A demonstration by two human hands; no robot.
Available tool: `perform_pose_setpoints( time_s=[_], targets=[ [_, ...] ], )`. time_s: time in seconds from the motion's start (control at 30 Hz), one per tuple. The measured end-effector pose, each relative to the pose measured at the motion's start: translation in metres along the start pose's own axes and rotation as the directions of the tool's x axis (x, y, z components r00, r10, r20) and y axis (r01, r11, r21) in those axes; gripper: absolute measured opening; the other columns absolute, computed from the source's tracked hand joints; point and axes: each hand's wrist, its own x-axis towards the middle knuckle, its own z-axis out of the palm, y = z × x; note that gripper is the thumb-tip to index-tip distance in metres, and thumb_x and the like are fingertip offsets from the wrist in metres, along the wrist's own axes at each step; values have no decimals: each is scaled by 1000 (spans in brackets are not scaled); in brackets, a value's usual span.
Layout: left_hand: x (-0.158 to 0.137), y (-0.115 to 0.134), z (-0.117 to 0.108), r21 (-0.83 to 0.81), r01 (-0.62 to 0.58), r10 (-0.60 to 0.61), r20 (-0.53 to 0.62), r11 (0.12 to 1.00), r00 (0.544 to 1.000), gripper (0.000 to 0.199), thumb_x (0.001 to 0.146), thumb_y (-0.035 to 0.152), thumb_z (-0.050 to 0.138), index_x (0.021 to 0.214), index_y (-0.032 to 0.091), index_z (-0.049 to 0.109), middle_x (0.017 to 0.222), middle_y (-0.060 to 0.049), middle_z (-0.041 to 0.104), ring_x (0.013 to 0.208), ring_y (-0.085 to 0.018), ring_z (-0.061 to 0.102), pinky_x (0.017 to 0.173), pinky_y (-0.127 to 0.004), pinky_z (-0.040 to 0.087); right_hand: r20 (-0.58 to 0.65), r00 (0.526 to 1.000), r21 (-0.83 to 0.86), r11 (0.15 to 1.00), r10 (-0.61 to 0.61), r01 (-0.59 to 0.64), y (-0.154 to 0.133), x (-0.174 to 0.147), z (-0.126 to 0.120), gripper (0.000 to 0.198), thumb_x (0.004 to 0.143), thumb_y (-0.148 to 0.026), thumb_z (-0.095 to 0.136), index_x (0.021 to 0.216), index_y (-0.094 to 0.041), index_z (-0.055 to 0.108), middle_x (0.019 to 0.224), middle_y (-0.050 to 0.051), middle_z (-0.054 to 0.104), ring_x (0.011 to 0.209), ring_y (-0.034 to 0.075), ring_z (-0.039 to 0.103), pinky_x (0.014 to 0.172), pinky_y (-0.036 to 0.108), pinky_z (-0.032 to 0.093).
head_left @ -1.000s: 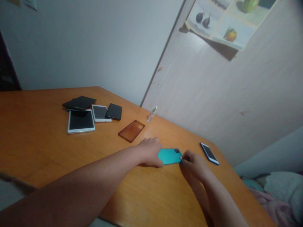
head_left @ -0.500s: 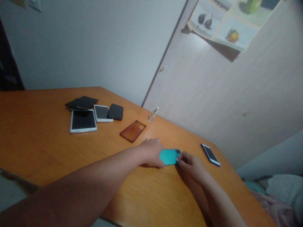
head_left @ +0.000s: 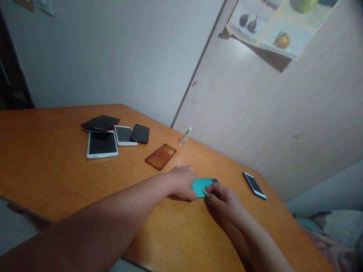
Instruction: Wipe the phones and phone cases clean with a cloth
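Lying back-up on the wooden table (head_left: 170, 236), a turquoise phone (head_left: 199, 184) sits between the two hands, its dark camera block (head_left: 215, 180) at the right end, partly covered. The left hand (head_left: 182, 182) clasps the other end, thumb along the near edge and fingers on the far side. The right hand (head_left: 221, 194) pinches a small pale piece (head_left: 204, 192) between thumb and fingertips, over the phone's near edge; what the piece is, I cannot tell.

Just beyond the left hand lies a translucent brown case (head_left: 160, 156) with a camera cutout. Behind it stands a small clear bottle (head_left: 185, 136). To the right, well apart, rests a blue-edged phone (head_left: 254, 186), screen up. Farther left, a white-framed tablet (head_left: 102, 145), a smaller white-framed device (head_left: 124, 135), a black flat device (head_left: 140, 133) and black covers (head_left: 101, 122) cluster together, partly overlapping. A fruit poster (head_left: 263, 28) hangs above.
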Motion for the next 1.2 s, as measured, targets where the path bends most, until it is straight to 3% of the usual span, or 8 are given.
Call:
perform_pose_setpoints(
  time_s=[0.17,0.33,0.53,0.63,0.77,0.97,1.13,1.2],
  targets=[
    [1,0,1,-10,-1,1,8,1000,1000,48,75,57,56,104,22,69,109,-14,62,101,-34,62,84,-44,51,100,990,68,993,-100,93,-17,-4,5,20,91,-31,54,99,-22,70,92,3,70,85,18,63,77,29,48],
    [0,-1,0,-1,11,-11,-8,1000,1000,47,74,55,57,104,21,69,106,-14,62,97,-33,64,82,-44,52,-122,992,-197,979,16,-40,1,1,-12,22,88,-29,54,89,-21,74,88,7,66,82,21,62,75,33,46],
    [0,1,0,-7,11,-11,-12,1000,1000,54,77,64,49,102,21,70,105,-13,62,96,-34,64,83,-46,52,73,981,-190,963,-182,193,-16,-3,-7,25,93,-25,50,101,-23,73,97,7,64,93,21,60,81,31,46],
    [0,1,-1,0,23,-23,-4,1000,1000,51,75,60,53,104,21,70,106,-13,62,97,-33,64,81,-44,52,-26,998,-318,947,-50,40,-3,0,-16,30,94,-26,46,102,-20,74,91,7,63,86,21,60,76,31,44],
    [-1,3,-4,-15,29,-29,1,999,1000,49,73,55,56,106,21,69,110,-13,62,101,-34,63,84,-44,51,-132,984,-485,858,118,-168,21,5,-29,31,92,-24,46,91,-17,76,82,7,60,78,20,59,70,30,40],
    [-2,4,-1,-32,41,-42,-34,999,999,57,69,65,59,103,21,70,108,-13,63,99,-34,63,82,-44,51,-104,994,-336,942,-13,-23,20,9,-16,32,92,-30,49,109,-20,74,88,6,61,80,20,60,72,29,43],
    [1,2,5,-30,52,-54,-61,998,997,60,67,65,63,109,22,68,110,-12,62,102,-34,61,85,-45,51,-235,969,-362,918,79,-162,31,12,-19,36,93,-34,48,109,-18,76,85,7,60,83,22,61,74,33,44],
    [2,2,6,-28,49,-51,-60,998,997,59,67,64,63,108,22,69,109,-11,62,102,-33,61,86,-44,50,-238,970,-368,918,56,-144,33,13,-19,36,93,-33,48,110,-18,75,88,8,61,85,23,61,77,33,45]
  ],
)
